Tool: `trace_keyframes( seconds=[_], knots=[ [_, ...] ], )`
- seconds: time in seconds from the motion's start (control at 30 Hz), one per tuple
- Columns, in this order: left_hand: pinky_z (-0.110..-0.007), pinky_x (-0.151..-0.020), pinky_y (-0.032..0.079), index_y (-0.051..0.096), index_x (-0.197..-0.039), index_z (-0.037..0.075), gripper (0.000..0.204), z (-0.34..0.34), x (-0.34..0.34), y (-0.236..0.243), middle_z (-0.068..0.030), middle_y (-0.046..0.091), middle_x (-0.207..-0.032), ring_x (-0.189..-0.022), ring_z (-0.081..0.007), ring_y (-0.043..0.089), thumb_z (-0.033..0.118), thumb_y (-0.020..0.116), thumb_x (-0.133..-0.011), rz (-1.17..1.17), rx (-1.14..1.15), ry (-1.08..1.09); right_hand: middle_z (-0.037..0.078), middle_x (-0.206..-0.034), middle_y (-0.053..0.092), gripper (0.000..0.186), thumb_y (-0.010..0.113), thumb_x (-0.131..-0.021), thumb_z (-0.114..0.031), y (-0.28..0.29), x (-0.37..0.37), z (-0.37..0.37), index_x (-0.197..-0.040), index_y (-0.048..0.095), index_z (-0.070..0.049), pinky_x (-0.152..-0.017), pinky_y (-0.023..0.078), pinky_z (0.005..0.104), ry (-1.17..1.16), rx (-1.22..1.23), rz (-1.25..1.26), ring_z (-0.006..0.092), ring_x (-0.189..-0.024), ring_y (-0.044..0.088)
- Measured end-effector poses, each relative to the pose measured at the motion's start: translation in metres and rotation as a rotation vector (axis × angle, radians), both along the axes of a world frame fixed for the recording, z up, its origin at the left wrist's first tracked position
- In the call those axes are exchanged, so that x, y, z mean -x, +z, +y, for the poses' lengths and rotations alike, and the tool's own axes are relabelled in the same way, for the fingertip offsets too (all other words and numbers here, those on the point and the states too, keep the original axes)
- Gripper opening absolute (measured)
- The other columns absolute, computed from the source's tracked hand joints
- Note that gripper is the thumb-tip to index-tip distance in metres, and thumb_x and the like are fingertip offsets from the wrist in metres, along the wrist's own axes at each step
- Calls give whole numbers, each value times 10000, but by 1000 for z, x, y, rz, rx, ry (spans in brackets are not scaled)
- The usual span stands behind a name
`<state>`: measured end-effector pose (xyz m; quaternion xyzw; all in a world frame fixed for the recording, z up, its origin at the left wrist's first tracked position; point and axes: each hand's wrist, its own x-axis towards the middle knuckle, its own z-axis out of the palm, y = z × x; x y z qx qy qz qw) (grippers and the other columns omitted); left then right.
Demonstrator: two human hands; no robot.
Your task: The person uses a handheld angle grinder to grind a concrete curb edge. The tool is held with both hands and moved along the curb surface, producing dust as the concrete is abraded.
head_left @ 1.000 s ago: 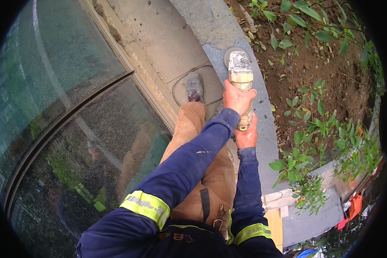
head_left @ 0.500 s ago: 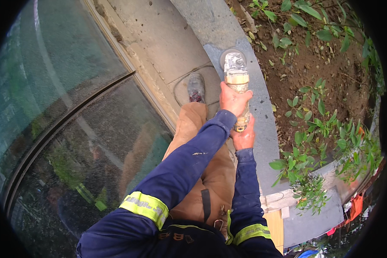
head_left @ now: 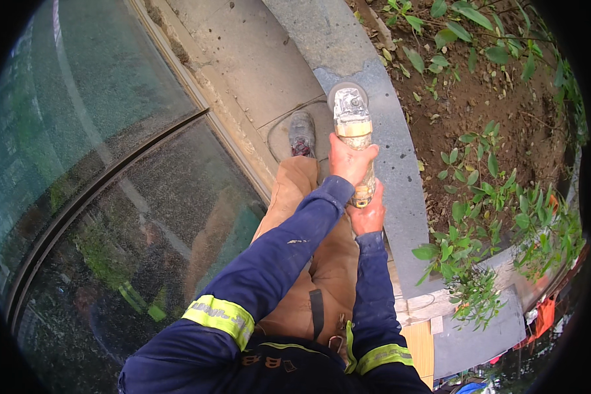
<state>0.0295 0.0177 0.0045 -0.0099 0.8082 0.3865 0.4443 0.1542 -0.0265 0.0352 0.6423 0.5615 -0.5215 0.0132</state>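
1. Hands: the left hand [head_left: 352,161] is clamped around the middle of the angle grinder [head_left: 354,129]; the right hand [head_left: 369,211] is closed on its rear end, just below. The undersides of the fingers are hidden.
2. Tool position: upper centre of the frame, grey disc [head_left: 363,93] foremost, over the grey stone kerb [head_left: 404,197]. Disc contact with the stone cannot be confirmed.
3. Markings: orange lettering, partly hidden, on the navy work jacket [head_left: 289,377] at lower centre; dark, handwriting-like marks on the yellow reflective band [head_left: 218,320] of the left sleeve. The grinder housing is coated in pale residue; any label there cannot be read.
4. Change from one second earlier: grinder and both hands sit lower and further left in the frame; the dusty shoe [head_left: 301,134] remains at nearly the same place.
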Motion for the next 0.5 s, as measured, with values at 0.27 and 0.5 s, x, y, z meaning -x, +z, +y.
trace_keyframes(
  seconds=[0.27, 0.5],
  knots=[
    [-427, -903, 507, 447, -1165, -30, 679, 4, 2, 5, -221, 648, -1089, -1009, -341, 660, 249, 828, -676, -28, -5, -32, 251, -1029, 676, 799, 723, -669, -41, -2, 0, -3, -1384, 370, -80, -823, 527, 474, -41, -29, -10, 450, -978, 658],
    [-428, -907, 508, 438, -1177, -36, 711, -4, 4, 1, -226, 648, -1096, -1012, -347, 661, 267, 832, -669, -39, 8, -15, 249, -1059, 669, 797, 717, -670, -31, -3, 1, -10, -1388, 374, -85, -844, 520, 461, -27, -20, 23, 438, -1004, 654]
  ],
)
